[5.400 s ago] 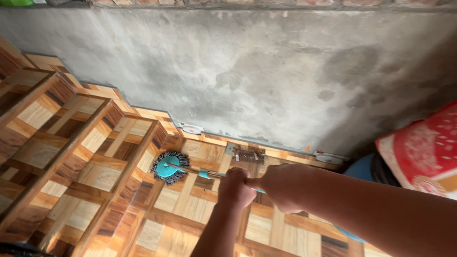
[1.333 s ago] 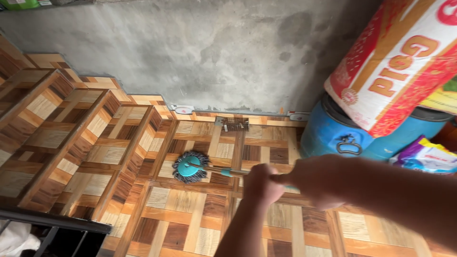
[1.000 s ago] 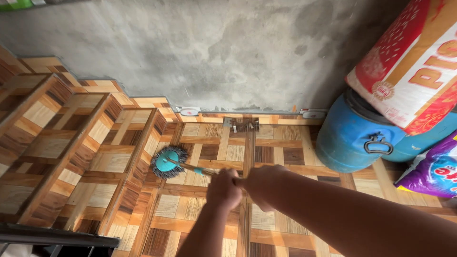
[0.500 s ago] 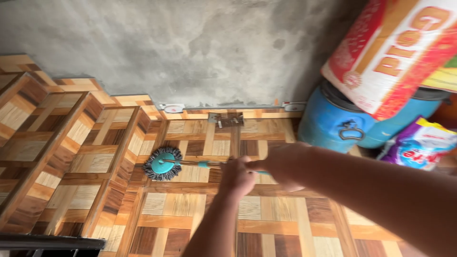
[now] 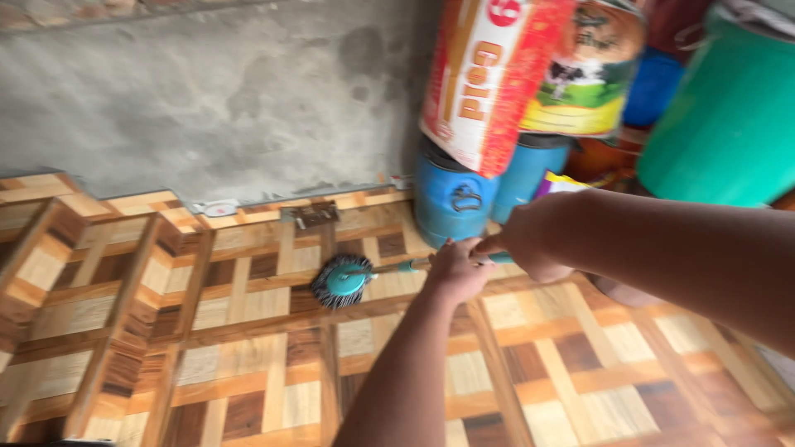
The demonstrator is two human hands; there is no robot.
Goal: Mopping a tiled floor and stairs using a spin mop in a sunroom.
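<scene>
Both hands were closed around the thin handle of a teal long-handled brush (image 5: 389,269). The left hand (image 5: 458,269) sat forward on the shaft, fingers curled over it, thumb side toward the head. The right hand (image 5: 530,240) gripped just behind it, fist-like, the shaft passing out of its fingers toward the left hand. Fingers on both were together and clamped on the handle; some blur, so exact finger placement on the right was hard to read.

The round brush head (image 5: 341,281), a teal cap ringed with dark bristles, lay well ahead of the left fingertips, pressed on the wood-pattern tiled floor (image 5: 248,331). Past the head, further from the fingers, were the grey cement wall (image 5: 207,99) and a small metal floor fitting (image 5: 308,215) at the wall's foot. Up beyond the knuckles of the right hand stood a blue plastic drum (image 5: 454,203) with a red-and-orange printed sack (image 5: 484,74) leaning over it; a green barrel (image 5: 729,108) was further off to that side.

Judgement: the brush looked light, with a stiff plastic or metal shaft and springy bristles giving a little under load. The shaft was narrow and smooth, likely slick if wet, so a two-handed wrap suited it, the front hand low near the head for pressure, the rear hand steering. The head itself was no place to grab.
</scene>
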